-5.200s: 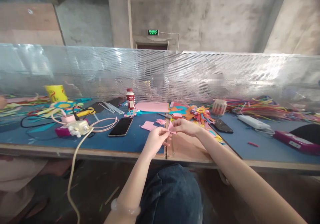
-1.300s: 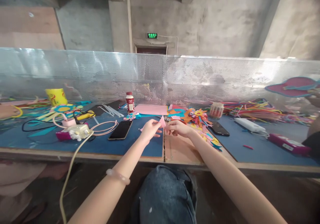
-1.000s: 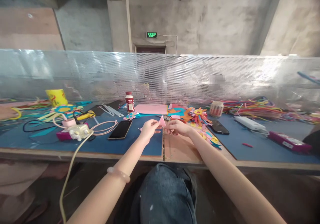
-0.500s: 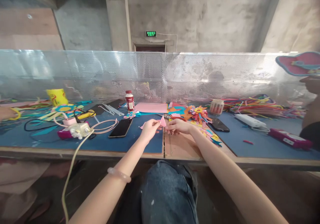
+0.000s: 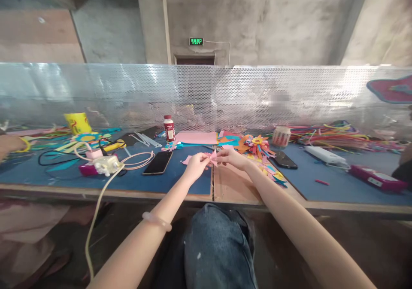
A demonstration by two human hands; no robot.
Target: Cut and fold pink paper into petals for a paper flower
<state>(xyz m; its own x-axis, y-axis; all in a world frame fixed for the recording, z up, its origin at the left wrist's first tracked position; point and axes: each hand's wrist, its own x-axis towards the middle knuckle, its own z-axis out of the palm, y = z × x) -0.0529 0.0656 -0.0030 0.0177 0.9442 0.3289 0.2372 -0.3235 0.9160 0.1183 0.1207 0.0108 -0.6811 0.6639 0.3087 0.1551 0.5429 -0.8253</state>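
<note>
Between my two hands is a small piece of folded pink paper (image 5: pixel 213 156) with pointed corners. My left hand (image 5: pixel 197 167) pinches its left side, and the fingers of my right hand (image 5: pixel 232 158) close on its right side. Another bit of pink paper (image 5: pixel 186 160) lies on the blue mat just left of my left hand. To the right of my right hand are an orange and pink paper flower (image 5: pixel 257 145) and several yellow and pink paper cut-outs (image 5: pixel 272 173). Behind my hands rests a flat pink sheet (image 5: pixel 196 138).
On the left lie a black phone (image 5: pixel 157 162) and a power strip with plugs (image 5: pixel 104 165), its cable (image 5: pixel 96 211) hanging over the table edge. A red-capped bottle (image 5: pixel 169 128) stands behind. Right are another phone (image 5: pixel 284 159), coloured strips (image 5: pixel 325 134) and a co-worker's arm (image 5: pixel 406 153).
The pink paper has turned between my fingers: its single upright point now shows as spread points. At the far right, the co-worker's red, blue-edged piece has shifted right.
</note>
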